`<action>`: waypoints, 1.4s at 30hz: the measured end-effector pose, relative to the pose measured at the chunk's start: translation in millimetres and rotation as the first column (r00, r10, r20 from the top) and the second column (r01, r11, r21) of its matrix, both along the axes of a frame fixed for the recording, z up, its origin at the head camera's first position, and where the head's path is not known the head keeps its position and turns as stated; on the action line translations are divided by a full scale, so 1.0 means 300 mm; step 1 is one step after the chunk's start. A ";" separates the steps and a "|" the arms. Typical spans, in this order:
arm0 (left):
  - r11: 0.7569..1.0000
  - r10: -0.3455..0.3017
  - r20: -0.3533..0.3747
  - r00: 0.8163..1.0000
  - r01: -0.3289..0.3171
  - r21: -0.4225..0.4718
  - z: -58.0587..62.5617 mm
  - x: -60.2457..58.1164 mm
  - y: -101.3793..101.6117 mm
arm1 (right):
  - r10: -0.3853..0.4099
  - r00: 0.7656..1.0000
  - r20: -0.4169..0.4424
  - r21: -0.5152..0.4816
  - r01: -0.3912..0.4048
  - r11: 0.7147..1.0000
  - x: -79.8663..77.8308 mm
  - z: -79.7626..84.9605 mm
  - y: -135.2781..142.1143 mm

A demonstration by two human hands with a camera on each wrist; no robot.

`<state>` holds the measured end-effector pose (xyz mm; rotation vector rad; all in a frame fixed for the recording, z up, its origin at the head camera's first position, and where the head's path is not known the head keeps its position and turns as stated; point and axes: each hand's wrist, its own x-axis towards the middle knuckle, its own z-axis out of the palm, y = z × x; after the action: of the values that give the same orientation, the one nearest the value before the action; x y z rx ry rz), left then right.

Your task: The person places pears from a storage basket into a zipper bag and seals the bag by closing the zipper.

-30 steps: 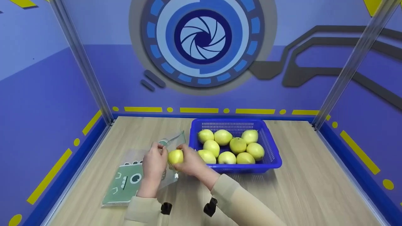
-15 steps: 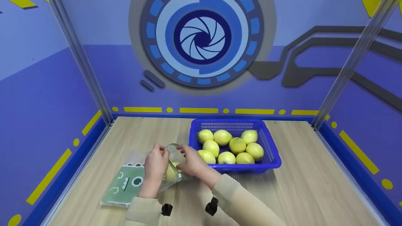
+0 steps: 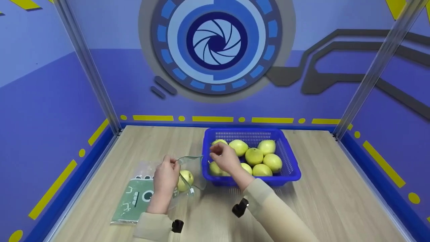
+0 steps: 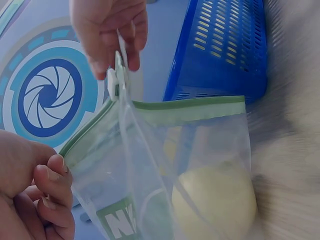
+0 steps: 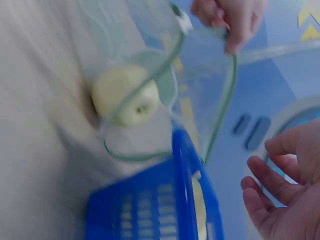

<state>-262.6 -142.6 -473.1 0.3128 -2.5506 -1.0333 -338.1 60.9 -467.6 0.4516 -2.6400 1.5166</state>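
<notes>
My left hand (image 3: 167, 174) pinches the rim of a clear zip bag (image 3: 195, 163) with a green edge and a white slider. The bag's mouth gapes open. Inside it sits one round, pale yellow-green fruit (image 3: 186, 181), with a stem hollow showing in the right wrist view. My right hand (image 3: 227, 157) hovers over the left side of a blue basket (image 3: 294, 175), fingers loosely bent and holding nothing. Several similar fruits (image 3: 254, 156) lie in the basket, some hidden behind this hand. In the right wrist view the right hand (image 5: 290, 180) appears beside the basket wall.
A flat green bag (image 3: 134, 198) printed with a one-eyed face lies on the wooden table (image 3: 336, 188), left of and partly behind the left forearm. Blue printed walls (image 3: 111, 84) enclose the table at the back and both sides.
The fruit in my right hand has gone down into the bag and been let go. The right hand has moved right, over the basket. My left hand keeps its place on the bag's rim.
</notes>
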 end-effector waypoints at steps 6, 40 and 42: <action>1.000 -0.003 -0.014 1.000 0.003 -0.007 -0.008 0.003 -0.008 | -0.019 0.996 0.086 0.083 0.012 0.996 -0.039 -0.018 0.073; 1.000 0.005 -0.030 1.000 -0.005 -0.019 -0.011 0.002 -0.010 | 0.145 0.987 0.069 0.298 -0.159 0.941 -0.043 -0.152 0.080; 1.000 0.002 -0.018 1.000 -0.002 -0.014 -0.010 0.001 -0.011 | 0.132 0.988 0.079 0.269 -0.149 0.952 -0.047 -0.154 0.084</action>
<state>-262.3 -146.0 -476.2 0.3007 -2.5395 -1.0132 -352.2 86.2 -513.8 0.6338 -2.9369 1.2148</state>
